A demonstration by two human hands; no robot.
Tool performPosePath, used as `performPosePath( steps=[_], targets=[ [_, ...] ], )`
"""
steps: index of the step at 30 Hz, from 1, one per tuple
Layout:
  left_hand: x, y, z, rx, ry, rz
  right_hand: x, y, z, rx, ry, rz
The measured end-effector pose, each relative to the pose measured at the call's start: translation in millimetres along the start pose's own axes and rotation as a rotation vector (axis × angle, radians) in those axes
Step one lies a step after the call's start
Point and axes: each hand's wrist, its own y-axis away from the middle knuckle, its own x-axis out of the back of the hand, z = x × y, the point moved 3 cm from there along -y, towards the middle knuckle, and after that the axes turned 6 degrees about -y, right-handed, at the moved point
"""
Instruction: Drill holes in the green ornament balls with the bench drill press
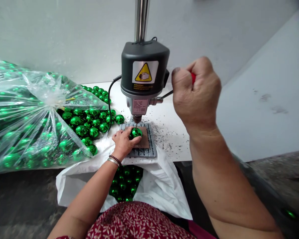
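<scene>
A shiny green bauble (137, 132) rests on the small brown board (145, 139) over the drill press base (149, 152). My left hand (124, 139) grips it from the left, with thumb and fingers around its sides. Right above, the bit of the drill press (145, 69) points down at the bauble's top; whether it touches or has entered cannot be made out. My right hand (198, 93) is closed in a fist around the press's feed lever (167, 95), whose red knob shows between the fingers.
A clear plastic bag (52, 96) full of green baubles lies left, beside loose baubles (89, 121) on the white table (174, 132). Dark shavings are scattered right of the base. Below the table edge, a white sack (164, 179) holds more baubles. A black cable (110, 99) hangs beside the press.
</scene>
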Motion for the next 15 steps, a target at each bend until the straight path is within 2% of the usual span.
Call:
performPosePath(
  steps=[4, 10, 15],
  targets=[
    [-0.1, 1.1, 0.9, 0.008, 0.008, -0.007, 5.5, 21.6, 4.2, 0.103, -0.028, 0.044],
    [-0.4, 2.1, 1.3, 0.018, 0.013, -0.009, 11.3, 47.3, 11.3, 0.088, 0.049, 0.042],
    [-2.0, 2.4, 0.4, 0.004, 0.03, -0.009, 9.7, 57.0, 16.5, 0.095, 0.073, 0.099]
  ],
)
